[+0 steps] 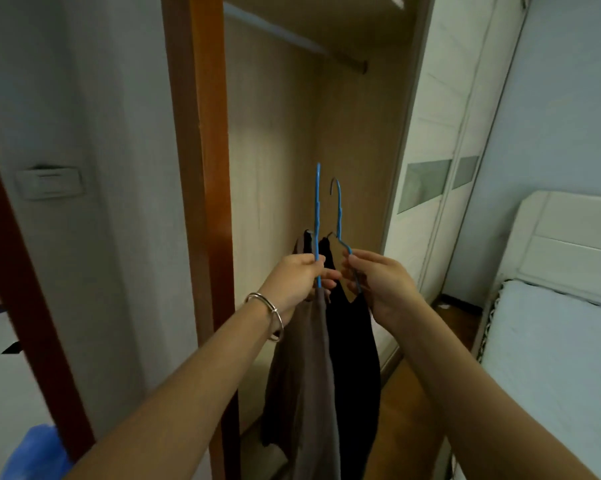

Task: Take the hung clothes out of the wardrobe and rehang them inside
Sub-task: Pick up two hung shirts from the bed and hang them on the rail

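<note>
Clothes out: my left hand (301, 277) grips the brown garment's (306, 375) blue hanger (317, 209), my right hand (378, 282) pinches the black garment's (354, 358) hanger (339, 216), and next I lift both hooks onto the rail (340, 58).

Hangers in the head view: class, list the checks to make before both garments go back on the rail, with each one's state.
1. Left hand grips the left hanger: ok.
2. Right hand pinches the right hanger: ok.
3. Brown garment and black garment hang untangled: cannot tell.
4. Hangers raised to the rail: not ok, both below it.
5. Sliding door clear of the opening: ok.
</note>
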Demonstrator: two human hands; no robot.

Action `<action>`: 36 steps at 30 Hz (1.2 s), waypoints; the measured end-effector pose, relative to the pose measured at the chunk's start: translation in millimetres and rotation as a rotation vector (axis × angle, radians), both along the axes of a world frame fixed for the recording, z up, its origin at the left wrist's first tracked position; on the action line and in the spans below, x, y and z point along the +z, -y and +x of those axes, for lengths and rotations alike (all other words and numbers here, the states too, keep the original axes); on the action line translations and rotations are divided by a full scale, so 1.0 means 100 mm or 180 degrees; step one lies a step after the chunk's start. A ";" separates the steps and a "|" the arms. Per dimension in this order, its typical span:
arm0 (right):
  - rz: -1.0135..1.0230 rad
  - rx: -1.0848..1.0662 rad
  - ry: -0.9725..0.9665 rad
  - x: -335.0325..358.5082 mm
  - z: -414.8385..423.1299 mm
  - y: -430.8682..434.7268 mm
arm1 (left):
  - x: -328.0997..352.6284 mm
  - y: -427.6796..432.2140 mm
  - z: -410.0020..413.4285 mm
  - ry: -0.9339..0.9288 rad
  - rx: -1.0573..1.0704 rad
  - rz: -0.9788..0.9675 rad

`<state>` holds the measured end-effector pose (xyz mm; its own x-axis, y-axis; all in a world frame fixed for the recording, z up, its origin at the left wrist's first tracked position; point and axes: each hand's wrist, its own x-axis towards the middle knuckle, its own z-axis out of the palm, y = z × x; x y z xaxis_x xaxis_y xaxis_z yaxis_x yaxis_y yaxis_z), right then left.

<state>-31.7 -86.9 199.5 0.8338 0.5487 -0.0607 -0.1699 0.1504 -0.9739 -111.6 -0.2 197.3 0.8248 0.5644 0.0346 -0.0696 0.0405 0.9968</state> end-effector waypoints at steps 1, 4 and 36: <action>0.0019 -0.0023 0.0048 0.03 0.05 -0.04 | 0.00 -0.04 0.05 -0.0017 -0.0057 0.0023; -0.0044 -0.0022 0.0202 0.09 0.17 -0.16 | 0.01 -0.17 0.24 -0.0074 -0.0177 0.0070; 0.1067 0.2071 0.0545 1.63 3.13 -2.58 | 1.69 -2.10 2.88 0.0800 0.0922 0.0491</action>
